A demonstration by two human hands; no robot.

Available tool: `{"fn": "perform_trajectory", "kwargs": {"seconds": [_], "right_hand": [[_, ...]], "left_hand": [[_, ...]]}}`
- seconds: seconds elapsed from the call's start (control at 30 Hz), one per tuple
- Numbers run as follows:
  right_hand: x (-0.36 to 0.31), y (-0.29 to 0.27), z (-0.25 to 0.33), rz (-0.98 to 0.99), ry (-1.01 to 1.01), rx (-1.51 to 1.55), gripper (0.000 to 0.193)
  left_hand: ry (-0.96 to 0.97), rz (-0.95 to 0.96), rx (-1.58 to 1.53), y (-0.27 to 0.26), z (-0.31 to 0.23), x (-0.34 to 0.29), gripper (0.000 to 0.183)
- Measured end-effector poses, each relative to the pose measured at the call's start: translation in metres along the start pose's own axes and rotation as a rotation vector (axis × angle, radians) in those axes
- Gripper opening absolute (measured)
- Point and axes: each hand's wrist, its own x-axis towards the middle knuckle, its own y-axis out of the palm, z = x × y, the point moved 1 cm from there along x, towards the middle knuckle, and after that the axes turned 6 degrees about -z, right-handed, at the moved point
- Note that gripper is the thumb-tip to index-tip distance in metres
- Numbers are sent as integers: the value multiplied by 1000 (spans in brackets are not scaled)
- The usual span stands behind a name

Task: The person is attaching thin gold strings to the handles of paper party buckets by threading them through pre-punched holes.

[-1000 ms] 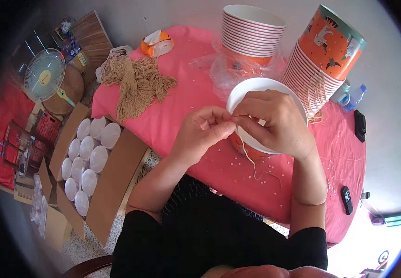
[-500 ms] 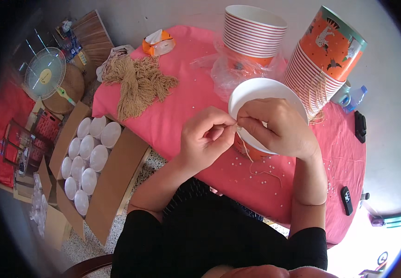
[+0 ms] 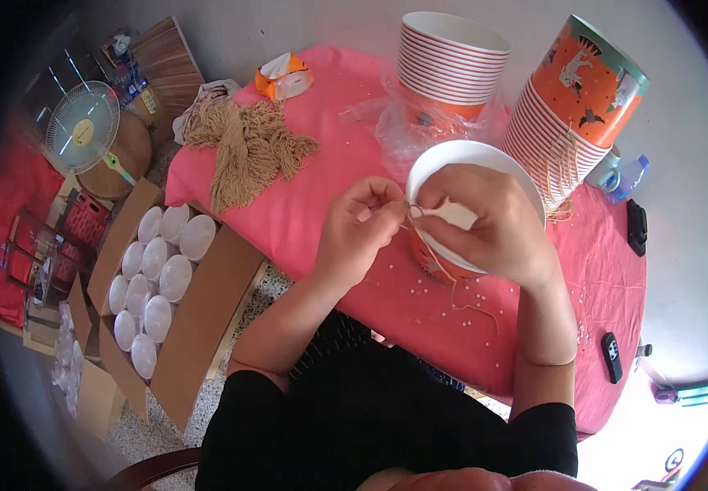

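Note:
My left hand [image 3: 360, 225] pinches a thin tan string [image 3: 430, 250] between thumb and forefinger. Close against it, my right hand [image 3: 493, 221] pinches the same string, and a small loop shows between the fingertips. The string's tail trails down onto the pink tablecloth. Under my right hand stands a paper bucket [image 3: 444, 159], white inside and orange outside, partly hidden by the hand. Tiny white beads [image 3: 464, 322] lie scattered on the cloth in front of it; whether any bead is on the string I cannot make out.
Two stacks of paper buckets [image 3: 452, 61] [image 3: 587, 82] stand behind, strings draped on the right one. A tan string bundle [image 3: 243, 155] and tissue pack [image 3: 284, 78] lie left. A carton [image 3: 207, 303] of clear cups sits lower left. Right are a bottle [image 3: 631, 176] and remote [image 3: 612, 356].
My fingertips have drawn slightly apart, and a loop of string now shows between them. My left hand has shifted slightly left and my right fingers have opened out a little.

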Motion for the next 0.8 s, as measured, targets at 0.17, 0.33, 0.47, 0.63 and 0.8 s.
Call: {"fn": "perform_trajectory", "kwargs": {"seconds": [0.17, 0.33, 0.47, 0.63, 0.8], "right_hand": [[1, 7, 5, 13, -164, -90, 18], [-1, 5, 3, 8, -121, -51, 17], [-1, 5, -1, -15, -101, 24, 14], [-2, 4, -1, -56, -60, 66, 12], [-1, 6, 0, -71, -102, -39, 13]], "left_hand": [[-220, 54, -266, -5, 4, 2, 4], [-424, 155, -465, -7, 2, 1, 5], [-450, 133, -484, -4, -2, -1, 5], [-316, 96, -474, -4, 4, -3, 7], [-139, 104, -362, -9, 9, -6, 10]]}}
